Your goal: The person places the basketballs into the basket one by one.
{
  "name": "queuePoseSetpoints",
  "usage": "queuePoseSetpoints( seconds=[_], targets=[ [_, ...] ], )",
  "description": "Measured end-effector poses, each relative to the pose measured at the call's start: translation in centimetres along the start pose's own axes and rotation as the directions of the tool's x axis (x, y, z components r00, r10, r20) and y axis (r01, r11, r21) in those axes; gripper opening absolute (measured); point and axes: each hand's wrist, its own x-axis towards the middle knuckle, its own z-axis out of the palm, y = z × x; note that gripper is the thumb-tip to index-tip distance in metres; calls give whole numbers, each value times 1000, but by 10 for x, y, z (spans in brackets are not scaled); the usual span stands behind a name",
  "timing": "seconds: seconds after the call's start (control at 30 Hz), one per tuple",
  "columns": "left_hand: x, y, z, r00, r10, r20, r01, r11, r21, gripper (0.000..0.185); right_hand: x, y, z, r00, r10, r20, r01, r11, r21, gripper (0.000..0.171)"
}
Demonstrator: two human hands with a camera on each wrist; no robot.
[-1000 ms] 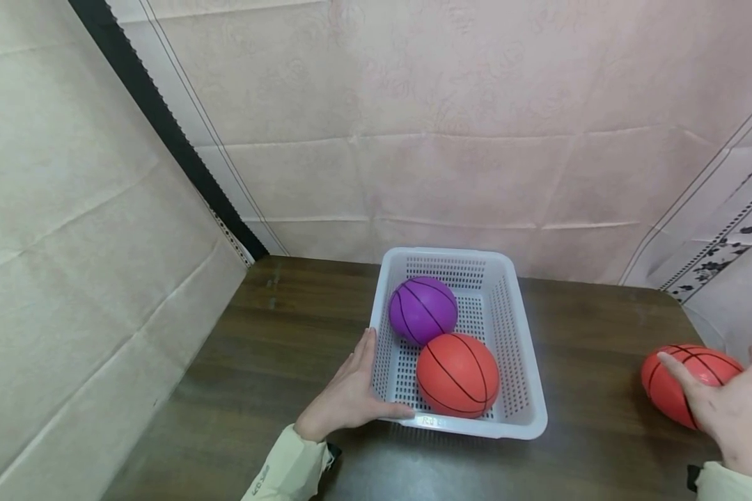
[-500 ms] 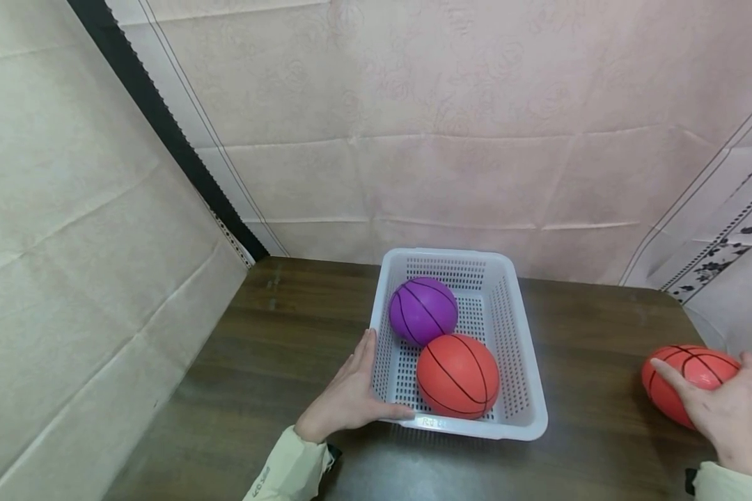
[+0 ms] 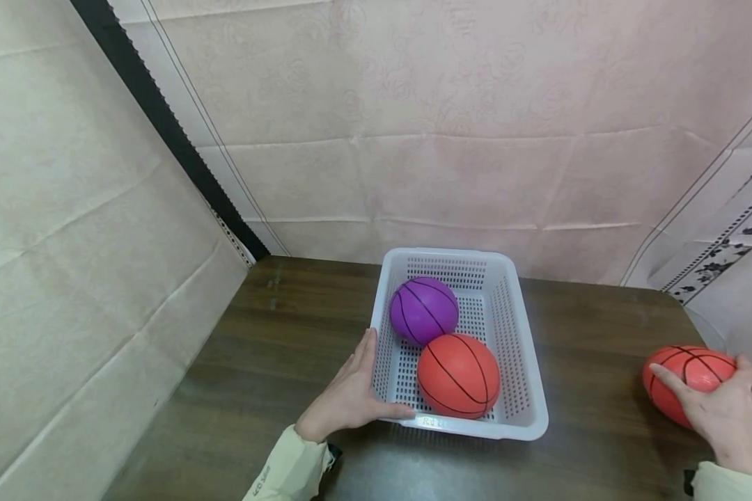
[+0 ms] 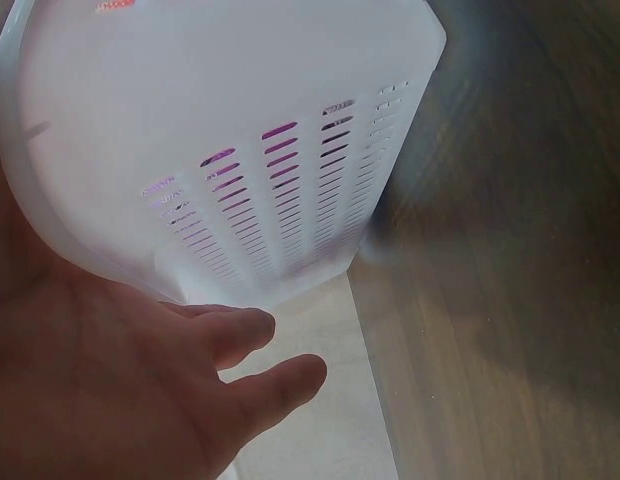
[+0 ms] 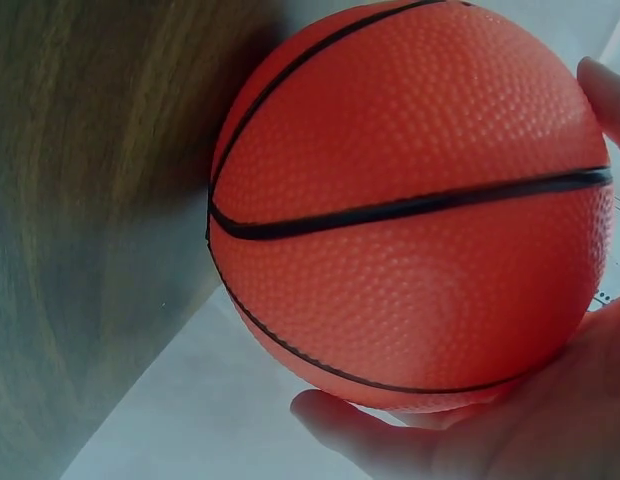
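A white slotted basket (image 3: 529,376) stands on the dark wooden table (image 3: 276,348). Inside it lie a purple ball (image 3: 423,311) at the back and an orange ball (image 3: 458,376) in front. My left hand (image 3: 349,395) rests against the basket's near left corner, fingers straight along the side wall and thumb along the front rim. The left wrist view shows this hand (image 4: 120,390) below the basket's wall (image 4: 240,130). A second orange ball (image 3: 686,367) sits at the table's right edge, with my right hand (image 3: 730,410) curled over it. In the right wrist view the ball (image 5: 410,210) fills the palm (image 5: 510,430).
Paper-covered walls close in the table at the left (image 3: 69,243) and the back (image 3: 445,139). A patterned sheet (image 3: 727,257) hangs at the right, close to the second orange ball. Bare tabletop lies on both sides of the basket.
My right hand has closed its spread fingers round the orange ball at the table's right edge. The left hand, the basket and its two balls have stayed still.
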Motion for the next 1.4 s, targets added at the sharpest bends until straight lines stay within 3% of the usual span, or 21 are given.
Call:
queuePoseSetpoints(
  seconds=[0.37, 1.07, 1.4],
  targets=[
    [1, 1, -1, 1000, -2, -3, 2, 1000, 7, 141, 7, 2, 2, 1000, 12, 20, -12, 999, -33, 117],
    [0, 0, 0, 1000, -2, -5, 2, 1000, 10, 141, 3, 1, 6, 998, 33, -50, -34, 999, -6, 106],
    [0, 1, 0, 1000, -15, 5, 15, 1000, 19, 141, -2, -5, 0, 998, -5, -61, 4, 1000, -23, 106]
  ],
)
